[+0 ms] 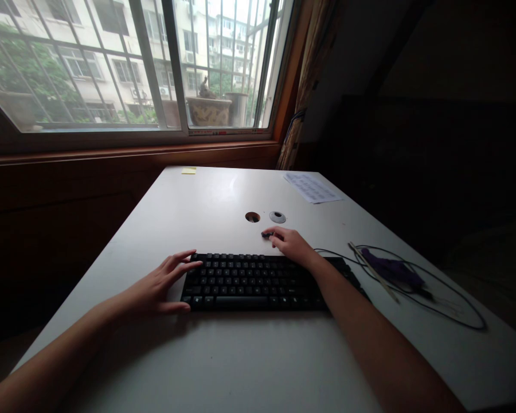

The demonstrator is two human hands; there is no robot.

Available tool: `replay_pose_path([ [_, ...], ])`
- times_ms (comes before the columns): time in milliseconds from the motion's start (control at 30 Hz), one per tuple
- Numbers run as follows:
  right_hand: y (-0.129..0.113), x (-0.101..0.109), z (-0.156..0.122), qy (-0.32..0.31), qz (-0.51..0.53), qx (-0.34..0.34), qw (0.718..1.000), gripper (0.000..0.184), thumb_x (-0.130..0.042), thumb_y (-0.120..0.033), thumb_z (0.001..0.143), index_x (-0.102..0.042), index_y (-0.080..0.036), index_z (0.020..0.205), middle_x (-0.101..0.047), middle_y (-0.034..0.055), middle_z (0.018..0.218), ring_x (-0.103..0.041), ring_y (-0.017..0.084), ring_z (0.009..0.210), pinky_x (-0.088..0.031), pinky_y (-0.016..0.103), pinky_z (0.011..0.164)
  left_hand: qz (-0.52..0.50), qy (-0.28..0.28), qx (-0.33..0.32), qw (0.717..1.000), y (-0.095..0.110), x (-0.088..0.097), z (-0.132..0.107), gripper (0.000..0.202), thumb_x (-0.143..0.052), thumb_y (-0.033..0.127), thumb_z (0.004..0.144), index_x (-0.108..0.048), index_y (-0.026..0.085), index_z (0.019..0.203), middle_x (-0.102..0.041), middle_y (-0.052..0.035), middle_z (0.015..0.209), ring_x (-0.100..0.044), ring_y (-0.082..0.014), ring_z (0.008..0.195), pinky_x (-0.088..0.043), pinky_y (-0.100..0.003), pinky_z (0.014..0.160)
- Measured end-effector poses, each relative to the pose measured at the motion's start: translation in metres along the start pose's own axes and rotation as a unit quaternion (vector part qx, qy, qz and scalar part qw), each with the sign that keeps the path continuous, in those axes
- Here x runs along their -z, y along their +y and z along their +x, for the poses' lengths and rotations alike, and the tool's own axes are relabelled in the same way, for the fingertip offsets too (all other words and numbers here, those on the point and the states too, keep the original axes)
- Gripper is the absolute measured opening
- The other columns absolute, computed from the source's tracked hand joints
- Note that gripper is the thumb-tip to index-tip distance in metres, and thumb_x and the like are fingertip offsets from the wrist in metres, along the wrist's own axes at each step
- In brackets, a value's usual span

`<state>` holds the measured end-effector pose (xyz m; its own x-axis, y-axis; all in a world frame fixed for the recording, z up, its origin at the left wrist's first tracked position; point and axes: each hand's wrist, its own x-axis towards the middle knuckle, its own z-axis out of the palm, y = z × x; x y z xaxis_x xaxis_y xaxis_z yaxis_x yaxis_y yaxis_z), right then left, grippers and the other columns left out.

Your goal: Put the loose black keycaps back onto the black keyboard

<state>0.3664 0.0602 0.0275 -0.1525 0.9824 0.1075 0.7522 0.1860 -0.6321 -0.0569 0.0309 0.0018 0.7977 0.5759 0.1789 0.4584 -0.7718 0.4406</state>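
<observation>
A black keyboard (241, 282) lies flat on the white table (249, 355). At its left end is my left hand (165, 284), fingers spread: the fingertips touch the upper left corner and keys, and the thumb reaches the lower left corner. My right hand (290, 244) is just beyond the back edge of the keyboard, its fingers closed on a small black piece (266, 234). What exactly that piece is cannot be made out. My right forearm crosses over the right part of the keyboard and hides some of its keys.
Behind my right hand are a round hole (252, 217) and a grey ring-shaped cover (277, 217). A looped black cable (464, 304), a thin stick (372, 271) and purple fabric (391, 269) lie right. Printed papers (312, 188) and a yellow note (188, 170) lie at the far edge.
</observation>
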Motion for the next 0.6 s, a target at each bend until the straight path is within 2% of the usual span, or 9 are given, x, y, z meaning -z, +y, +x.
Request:
replay_pose_path([
  [100, 0.004, -0.002, 0.002, 0.058, -0.084, 0.021, 0.995, 0.040, -0.053, -0.027, 0.091, -0.071, -0.019, 0.126, -0.077, 0.0071, 0.092, -0.068, 0.020, 0.080, -0.051, 0.032, 0.081, 0.000, -0.002, 0.002, 1.000, -0.001, -0.001, 0.000, 0.083, -0.070, 0.049, 0.090, -0.024, 0.037, 0.158, -0.019, -0.0124, 0.164, -0.038, -0.0381, 0.143, -0.044, -0.058, 0.113],
  [200, 0.009, -0.005, 0.002, 0.043, -0.119, 0.032, 0.991, 0.043, -0.053, -0.025, 0.092, -0.069, -0.020, 0.131, -0.076, 0.0105, 0.117, -0.071, 0.025, 0.101, -0.052, 0.035, 0.093, -0.001, -0.007, 0.009, 1.000, 0.002, 0.001, 0.000, 0.082, -0.069, 0.049, 0.091, -0.023, 0.038, 0.158, -0.018, -0.0118, 0.164, -0.037, -0.0378, 0.144, -0.043, -0.059, 0.114],
  [300, 0.011, -0.009, 0.002, 0.027, -0.133, 0.036, 0.990, 0.043, -0.052, -0.024, 0.093, -0.068, -0.021, 0.133, -0.072, 0.0097, 0.127, -0.068, 0.026, 0.114, -0.050, 0.036, 0.101, 0.001, -0.011, 0.013, 1.000, 0.003, 0.002, 0.000, 0.082, -0.069, 0.050, 0.091, -0.023, 0.038, 0.158, -0.017, -0.0119, 0.164, -0.035, -0.0382, 0.144, -0.041, -0.060, 0.114],
  [433, 0.009, -0.009, 0.002, 0.030, -0.127, 0.040, 0.991, 0.038, -0.053, -0.023, 0.092, -0.073, -0.022, 0.125, -0.075, 0.0076, 0.123, -0.069, 0.025, 0.113, -0.050, 0.035, 0.102, -0.001, -0.010, 0.013, 1.000, 0.003, 0.002, 0.000, 0.083, -0.070, 0.051, 0.090, -0.023, 0.038, 0.158, -0.018, -0.0119, 0.164, -0.037, -0.0385, 0.143, -0.042, -0.060, 0.114],
  [600, 0.005, -0.004, 0.001, 0.028, -0.077, 0.059, 0.995, 0.027, -0.057, -0.027, 0.090, -0.079, -0.022, 0.106, -0.079, 0.0055, 0.106, -0.072, 0.022, 0.095, -0.053, 0.032, 0.089, -0.005, -0.008, 0.015, 1.000, 0.005, 0.003, 0.000, 0.082, -0.070, 0.051, 0.090, -0.024, 0.039, 0.158, -0.019, -0.0116, 0.164, -0.039, -0.0374, 0.142, -0.043, -0.059, 0.114],
])
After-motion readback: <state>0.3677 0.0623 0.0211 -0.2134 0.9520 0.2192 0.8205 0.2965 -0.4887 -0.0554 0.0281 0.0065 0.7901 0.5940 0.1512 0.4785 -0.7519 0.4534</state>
